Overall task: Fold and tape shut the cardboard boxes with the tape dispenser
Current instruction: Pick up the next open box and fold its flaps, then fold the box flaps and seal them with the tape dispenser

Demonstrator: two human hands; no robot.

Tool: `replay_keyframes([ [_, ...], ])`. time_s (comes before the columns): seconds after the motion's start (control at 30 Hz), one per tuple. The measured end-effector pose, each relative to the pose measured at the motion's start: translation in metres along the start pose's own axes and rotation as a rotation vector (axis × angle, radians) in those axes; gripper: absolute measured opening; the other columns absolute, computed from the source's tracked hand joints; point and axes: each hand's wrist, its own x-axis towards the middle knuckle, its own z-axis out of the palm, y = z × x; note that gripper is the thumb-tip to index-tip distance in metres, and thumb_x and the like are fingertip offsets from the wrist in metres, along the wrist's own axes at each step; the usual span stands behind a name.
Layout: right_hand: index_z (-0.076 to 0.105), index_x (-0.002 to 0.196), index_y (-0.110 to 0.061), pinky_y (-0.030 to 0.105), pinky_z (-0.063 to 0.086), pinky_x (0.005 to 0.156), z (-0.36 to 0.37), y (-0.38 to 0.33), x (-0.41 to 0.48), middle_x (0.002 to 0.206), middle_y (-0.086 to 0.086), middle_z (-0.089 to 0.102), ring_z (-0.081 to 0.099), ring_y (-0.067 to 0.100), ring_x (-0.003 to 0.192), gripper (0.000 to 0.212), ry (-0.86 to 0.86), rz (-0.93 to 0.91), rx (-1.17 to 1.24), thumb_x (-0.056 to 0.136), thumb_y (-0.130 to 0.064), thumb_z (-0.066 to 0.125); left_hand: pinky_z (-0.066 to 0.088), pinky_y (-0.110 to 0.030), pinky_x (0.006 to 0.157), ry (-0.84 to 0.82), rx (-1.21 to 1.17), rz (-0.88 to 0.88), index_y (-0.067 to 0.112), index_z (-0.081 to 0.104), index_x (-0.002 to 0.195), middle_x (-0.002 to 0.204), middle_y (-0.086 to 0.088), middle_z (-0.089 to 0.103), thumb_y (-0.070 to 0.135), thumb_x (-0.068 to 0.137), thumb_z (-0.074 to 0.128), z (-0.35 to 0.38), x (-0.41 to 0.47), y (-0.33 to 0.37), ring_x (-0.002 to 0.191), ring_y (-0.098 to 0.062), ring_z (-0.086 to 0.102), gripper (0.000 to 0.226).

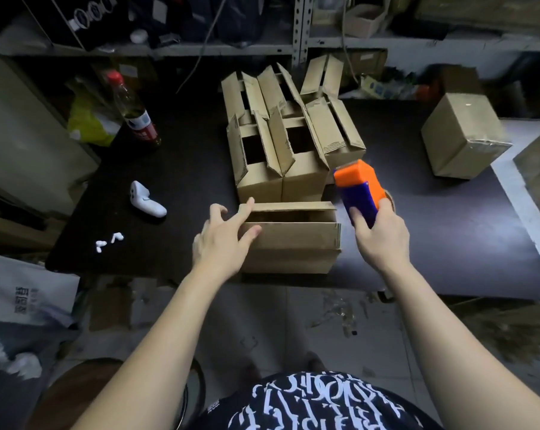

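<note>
A small cardboard box (296, 243) lies at the near edge of the dark table (448, 243), its two long top flaps folded partly inward with a gap between them. My left hand (223, 240) is at the box's left end, thumb on the near flap, index finger on the far flap, fingers spread. My right hand (382, 235) grips an orange and blue tape dispenser (360, 189), held above the table just right of the box. Behind stand several open boxes (281, 150) with flaps up.
Taped boxes (462, 138) sit at the right on the table. A white controller (146, 200), small white bits (109, 242) and a red-capped bottle (135, 114) are to the left. Metal shelving (299, 32) runs along the back. The floor below is littered.
</note>
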Motion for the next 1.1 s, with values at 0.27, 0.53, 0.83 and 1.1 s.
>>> replay_keyframes([
  [0.27, 0.048, 0.083, -0.01, 0.023, 0.031, 0.055, -0.016, -0.044, -0.025, 0.074, -0.006, 0.048, 0.043, 0.019, 0.064, 0.038, 0.242, -0.587, 0.218, 0.087, -0.046, 0.061, 0.048, -0.029, 0.104, 0.107, -0.758, 0.375, 0.024, 0.056, 0.146, 0.135, 0.008, 0.059, 0.024, 0.109, 0.05, -0.072, 0.013, 0.043, 0.128, -0.006, 0.054, 0.038],
  [0.53, 0.054, 0.079, -0.003, 0.023, 0.035, 0.061, -0.019, -0.042, -0.036, 0.073, 0.004, 0.058, 0.046, 0.019, 0.066, 0.041, 0.254, -0.699, 0.265, 0.084, -0.041, 0.069, 0.056, -0.039, 0.095, -0.32, -0.87, 0.465, 0.021, 0.075, 0.121, 0.117, 0.005, 0.076, 0.036, 0.096, 0.062, -0.112, 0.018, 0.055, 0.118, -0.013, 0.067, 0.032],
  [0.83, 0.056, 0.08, -0.005, 0.023, 0.036, 0.06, -0.019, -0.039, -0.051, 0.072, -0.001, 0.058, 0.047, 0.018, 0.064, 0.038, 0.248, -0.683, 0.268, 0.081, -0.041, 0.068, 0.056, -0.023, 0.076, -0.234, -0.749, 0.569, 0.013, 0.077, 0.096, 0.091, 0.003, 0.074, 0.023, 0.099, 0.067, -0.112, 0.015, 0.067, 0.094, -0.011, 0.07, 0.014],
  [1.1, 0.061, 0.09, -0.009, 0.012, 0.037, 0.059, -0.02, -0.04, -0.053, 0.075, -0.007, 0.062, 0.049, 0.01, 0.062, 0.053, 0.235, -0.618, 0.201, 0.076, -0.057, 0.076, 0.058, -0.02, 0.072, -0.077, -0.775, 0.392, 0.017, 0.077, 0.094, 0.09, 0.003, 0.076, 0.038, 0.089, 0.073, -0.09, 0.006, 0.068, 0.091, -0.009, 0.072, 0.022],
])
